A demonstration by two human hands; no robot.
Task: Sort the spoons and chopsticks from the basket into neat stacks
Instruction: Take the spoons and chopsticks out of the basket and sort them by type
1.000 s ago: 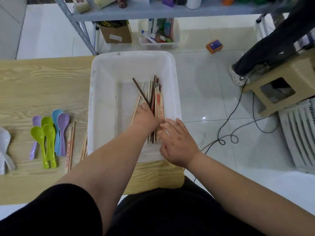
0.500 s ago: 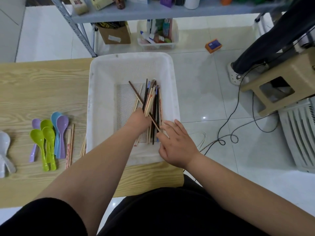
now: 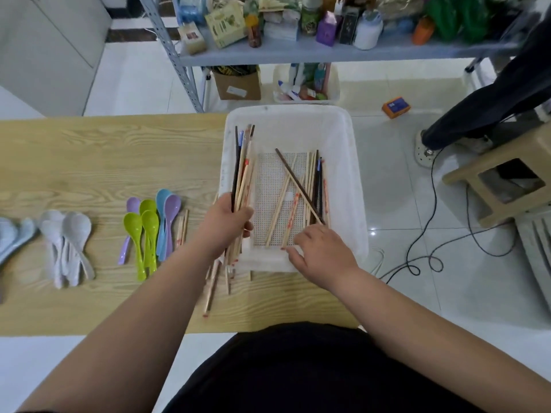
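Observation:
A white plastic basket (image 3: 354,162) stands at the right end of the wooden table (image 3: 89,162). My left hand (image 3: 226,222) grips a bundle of chopsticks (image 3: 243,171), lifted over the basket's left wall. Several loose chopsticks (image 3: 301,192) lie on the basket's perforated floor. My right hand (image 3: 322,251) rests at the basket's near edge, fingertips touching the ends of those chopsticks. On the table lie green, blue and purple spoons (image 3: 149,228), white spoons (image 3: 68,239) further left, and a few chopsticks (image 3: 182,228) beside the coloured ones.
A metal shelf (image 3: 328,49) with bottles and boxes stands behind the table. On the floor at right are a black cable (image 3: 429,234), a beige stool (image 3: 501,180), an orange box (image 3: 396,106) and a person's leg (image 3: 477,114).
My left hand has lifted a bundle of chopsticks out of the pile and carried it left over the basket's wall. My right hand stayed at the near edge. The camera tilted up.

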